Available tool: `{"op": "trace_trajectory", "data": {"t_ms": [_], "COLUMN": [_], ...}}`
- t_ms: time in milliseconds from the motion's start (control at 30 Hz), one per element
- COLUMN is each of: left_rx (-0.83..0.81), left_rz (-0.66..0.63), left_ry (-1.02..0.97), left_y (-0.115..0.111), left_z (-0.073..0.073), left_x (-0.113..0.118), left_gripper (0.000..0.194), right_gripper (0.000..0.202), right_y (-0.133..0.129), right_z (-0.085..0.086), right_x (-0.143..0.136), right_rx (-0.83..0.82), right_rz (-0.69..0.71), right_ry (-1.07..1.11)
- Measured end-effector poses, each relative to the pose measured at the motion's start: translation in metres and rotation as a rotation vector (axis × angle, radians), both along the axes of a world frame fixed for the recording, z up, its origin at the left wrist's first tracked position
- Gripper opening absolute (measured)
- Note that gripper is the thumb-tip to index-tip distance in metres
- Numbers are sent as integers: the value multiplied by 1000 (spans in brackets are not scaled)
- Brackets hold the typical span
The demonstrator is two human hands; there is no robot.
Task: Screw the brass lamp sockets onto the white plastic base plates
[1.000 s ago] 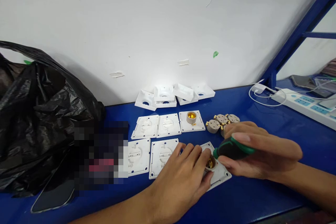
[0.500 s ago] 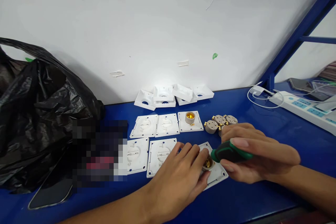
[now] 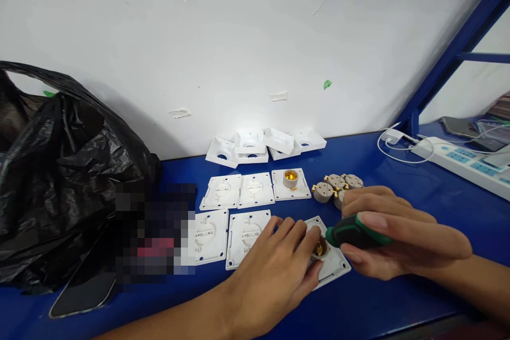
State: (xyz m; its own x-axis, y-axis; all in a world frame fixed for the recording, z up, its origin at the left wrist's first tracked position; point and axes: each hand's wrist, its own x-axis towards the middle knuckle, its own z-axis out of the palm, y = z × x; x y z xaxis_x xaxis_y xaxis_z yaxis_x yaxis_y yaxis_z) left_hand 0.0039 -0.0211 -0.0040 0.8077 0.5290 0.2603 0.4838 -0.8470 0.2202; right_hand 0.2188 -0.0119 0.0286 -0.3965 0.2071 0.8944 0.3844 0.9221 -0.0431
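1. Two hands, head view: left hand [image 3: 277, 265] pinches the socket [image 3: 320, 248] on a white plate [image 3: 337, 263]; right hand [image 3: 410, 239], grip closed around a green-and-black handle [image 3: 353, 231].
2. Right hand shifted slightly outward within the last half-second; work appears unfinished.

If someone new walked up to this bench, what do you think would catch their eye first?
Probably the green-and-black handle in the right hand, its end close to the gold-lined socket that the left hand grips on a white plate. After that, perhaps the big black plastic bag at the far left, then the cluster of white covers along the foot of the wall.
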Motion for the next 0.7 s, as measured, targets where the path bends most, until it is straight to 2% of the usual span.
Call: {"op": "trace_trajectory", "data": {"t_ms": [233,700], "left_rx": [-10,-74], "left_rz": [6,2], "left_ry": [-9,10], "left_y": [-2,-2], "left_z": [1,4], "left_x": [-1,-1], "left_gripper": [16,12], "right_gripper": [54,60], "right_y": [1,0], "right_z": [-2,6], "right_x": [-2,-6], "right_rx": [8,-15], "right_rz": [17,-6], "right_ry": [-3,-35]}}
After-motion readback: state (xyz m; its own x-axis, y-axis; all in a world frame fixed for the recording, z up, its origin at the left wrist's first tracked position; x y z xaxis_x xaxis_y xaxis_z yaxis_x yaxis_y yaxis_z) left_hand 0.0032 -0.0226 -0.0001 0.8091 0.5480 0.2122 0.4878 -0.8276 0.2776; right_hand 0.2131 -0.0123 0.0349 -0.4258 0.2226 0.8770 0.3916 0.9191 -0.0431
